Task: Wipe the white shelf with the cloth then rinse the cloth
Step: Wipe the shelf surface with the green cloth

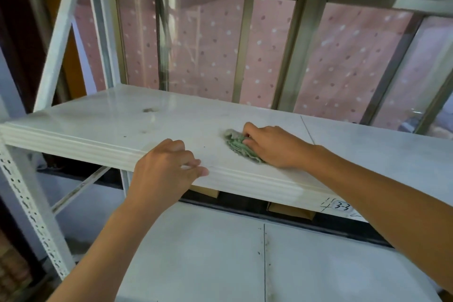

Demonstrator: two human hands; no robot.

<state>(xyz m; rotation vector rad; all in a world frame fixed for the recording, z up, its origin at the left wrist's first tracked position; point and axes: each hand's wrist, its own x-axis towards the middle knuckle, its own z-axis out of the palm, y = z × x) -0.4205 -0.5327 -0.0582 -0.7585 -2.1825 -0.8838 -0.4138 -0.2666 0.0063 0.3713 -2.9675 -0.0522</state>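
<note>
The white shelf [103, 117] runs across the middle of the view, with a few dark smudges on its left part. A crumpled green cloth [237, 146] lies on the shelf near its front edge, right of centre. My right hand [274, 146] presses down on the cloth, fingers curled over its right side. My left hand [164, 169] grips the shelf's front edge, fingers on top and thumb over the lip, a short way left of the cloth.
A perforated white upright [31, 216] stands at the left. A lower shelf [196, 252] lies below. A window with pink dotted curtain [203, 51] is behind. A label reading 3-3 [343, 207] is on the front edge.
</note>
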